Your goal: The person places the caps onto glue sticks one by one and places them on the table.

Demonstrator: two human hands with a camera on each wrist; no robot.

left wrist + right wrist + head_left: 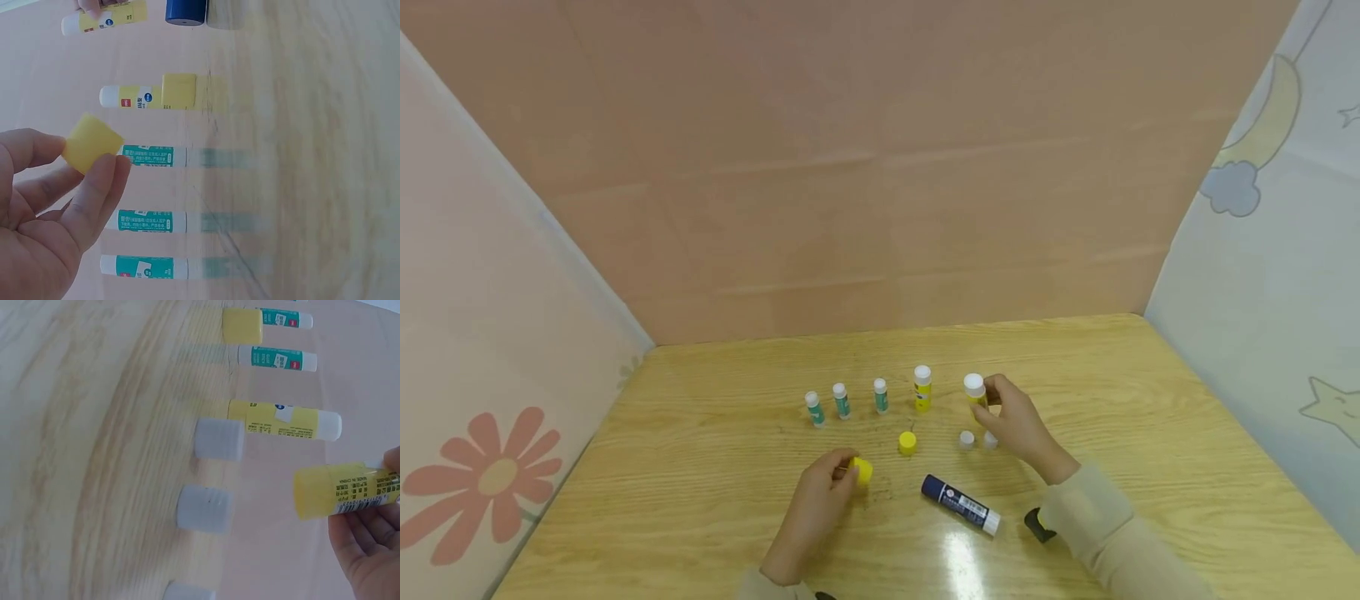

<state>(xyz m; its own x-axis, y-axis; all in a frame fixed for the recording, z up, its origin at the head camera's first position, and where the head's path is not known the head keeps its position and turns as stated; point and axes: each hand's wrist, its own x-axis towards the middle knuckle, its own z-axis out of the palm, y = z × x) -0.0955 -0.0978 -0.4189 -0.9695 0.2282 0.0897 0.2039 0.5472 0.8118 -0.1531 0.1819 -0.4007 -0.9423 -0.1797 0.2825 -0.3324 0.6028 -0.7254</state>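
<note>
My left hand (822,492) pinches a yellow cap (94,144) between thumb and fingertips, above the table. My right hand (1017,421) grips a yellow glue stick (344,490) with a white top, raised off the wood with its yellow end down. To its left another yellow glue stick (922,390) stands upright. Farther left are three small teal-and-white glue sticks, the nearest of them (881,397) upright like the others. A second yellow cap (907,443) sits on the table between my hands. Two white caps, one of them (966,439) fully visible, lie below my right hand.
A navy glue stick (961,503) with a white end lies on its side in front. By my right sleeve is a black object (1039,526) with a yellow patch, partly hidden. Cloth walls (880,208) enclose the wooden table (700,467) behind and at both sides.
</note>
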